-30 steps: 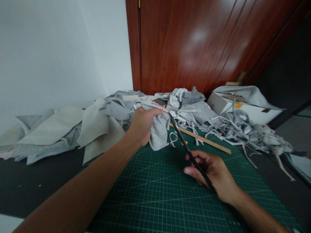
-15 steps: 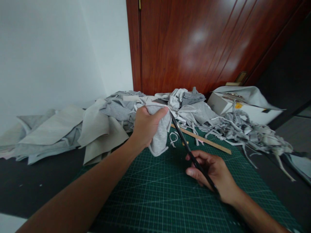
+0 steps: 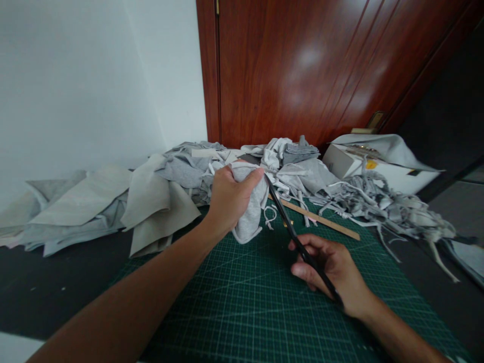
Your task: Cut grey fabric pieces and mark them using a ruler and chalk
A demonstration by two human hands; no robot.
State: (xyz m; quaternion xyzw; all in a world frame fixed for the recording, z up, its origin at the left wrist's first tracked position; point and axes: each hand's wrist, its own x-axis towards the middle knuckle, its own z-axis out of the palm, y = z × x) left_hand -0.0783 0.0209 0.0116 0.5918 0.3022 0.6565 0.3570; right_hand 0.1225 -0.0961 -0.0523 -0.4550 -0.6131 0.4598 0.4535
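Note:
In my left hand [image 3: 231,199], thumb on top, I pinch a light grey piece of knit fabric [image 3: 249,222] above the mat; its lower end hangs down with a curled edge. My right hand [image 3: 327,264] is closed round a pair of black scissors [image 3: 288,224], seen nearly edge-on. Their tips touch or lie very near the fabric's edge, just right of my left thumb. Whether the blades are apart I cannot tell. A small white curled strip [image 3: 269,217] lies on the mat behind the blades.
A green cutting mat [image 3: 242,302] with a grid covers the table. Across its back lies a wooden ruler [image 3: 321,219]. Fabric pieces [image 3: 83,196] are piled at left and back, tangled strips [image 3: 393,201] at right. Behind stand a white box [image 3: 342,160] and a brown door [image 3: 295,75].
My left hand has shifted slightly to the right with the fabric, and the fabric's top fold has changed a little. My right hand and the scissors have barely moved.

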